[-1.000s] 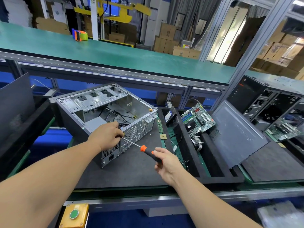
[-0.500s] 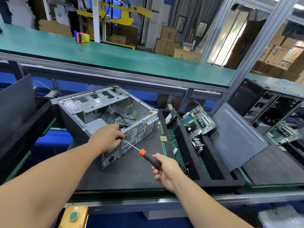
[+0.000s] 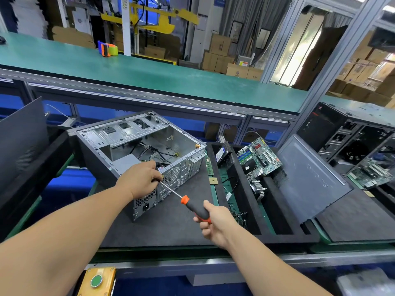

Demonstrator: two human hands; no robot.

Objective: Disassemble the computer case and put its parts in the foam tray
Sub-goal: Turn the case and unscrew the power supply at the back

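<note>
Barely moved. Right grip [image 3: 210, 221] pulled slightly back along the screwdriver [image 3: 193, 207] handle, thumb now laid up it. Left grip [image 3: 142, 178] unchanged at the shaft tip, on the computer case [image 3: 136, 146] rear panel.

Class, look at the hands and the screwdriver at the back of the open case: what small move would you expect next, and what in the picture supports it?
Probably turning the screwdriver to loosen a screw. The right hand grips its orange and black handle, the shaft runs up to the computer case rear panel, and the left hand covers the tip, apparently steadying it. The screw itself is hidden.
</note>
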